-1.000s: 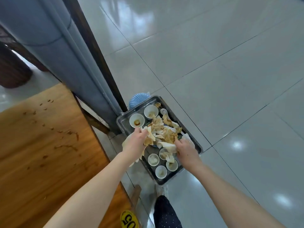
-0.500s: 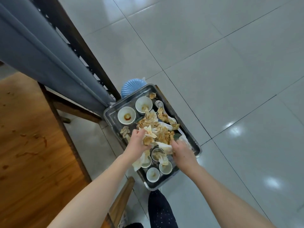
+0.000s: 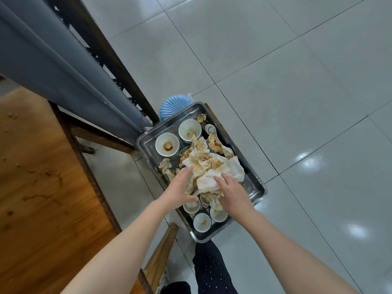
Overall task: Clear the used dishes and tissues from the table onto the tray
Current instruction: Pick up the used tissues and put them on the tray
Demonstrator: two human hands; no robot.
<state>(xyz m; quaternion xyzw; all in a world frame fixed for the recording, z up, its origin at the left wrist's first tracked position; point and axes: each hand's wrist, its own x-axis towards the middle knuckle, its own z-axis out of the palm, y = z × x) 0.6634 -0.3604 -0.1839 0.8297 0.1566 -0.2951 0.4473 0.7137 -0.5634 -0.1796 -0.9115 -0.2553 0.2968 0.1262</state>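
Note:
A metal tray (image 3: pixel 257 186) sits low beside the table, loaded with a heap of stained, crumpled tissues (image 3: pixel 212 166). Two used white bowls (image 3: pixel 167 144) (image 3: pixel 189 130) stand at its far end, and several small white cups (image 3: pixel 202 222) at its near end. My left hand (image 3: pixel 180 188) lies on the left side of the tissue heap with fingers stretched out. On the heap's near right side rests my right hand (image 3: pixel 232 193), fingers spread and pressing down. Neither hand grips anything that I can see.
The wooden table (image 3: pixel 42 187) with crumbs and stains is at the left. A grey padded bench back (image 3: pixel 53 60) and dark wooden frame run diagonally above it. A blue ribbed object (image 3: pixel 172 105) stands behind the tray. Glossy floor tiles (image 3: pixel 297 102) spread right.
Both hands have let go of the tissues they held and now lie flat on the heap. The view has swung right, showing less of the table.

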